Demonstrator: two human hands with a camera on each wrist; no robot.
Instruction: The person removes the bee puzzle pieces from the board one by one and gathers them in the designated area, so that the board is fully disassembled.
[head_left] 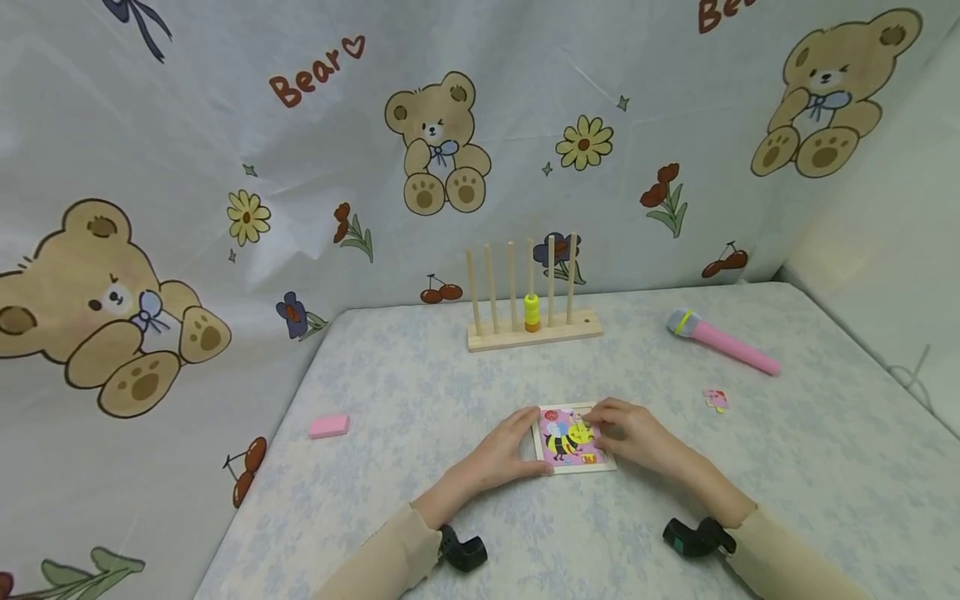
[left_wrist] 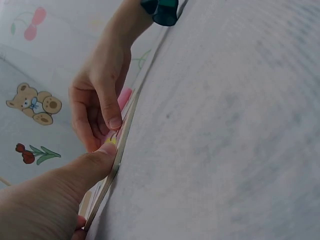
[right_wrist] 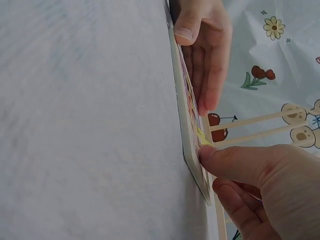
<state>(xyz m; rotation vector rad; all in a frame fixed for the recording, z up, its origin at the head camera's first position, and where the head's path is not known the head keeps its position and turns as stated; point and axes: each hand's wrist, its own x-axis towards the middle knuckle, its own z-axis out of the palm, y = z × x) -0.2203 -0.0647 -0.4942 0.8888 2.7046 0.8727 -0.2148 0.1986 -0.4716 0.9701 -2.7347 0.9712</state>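
Observation:
A small bee jigsaw puzzle in a pale wooden frame lies on the table in front of the person. The left hand grips the frame at its left side, thumb at the near corner and fingers along the far corner. Over the puzzle's right side, the right hand has curled fingers and pinches a small puzzle piece with a yellow part, low over the picture. That hand hides the right part of the bee. A loose pink puzzle piece lies to the right.
Behind the puzzle stands a wooden peg rack with yellow and orange beads on one peg. A pink toy microphone lies at the back right. On the left is a pink block. A bear-print cloth hangs behind the table.

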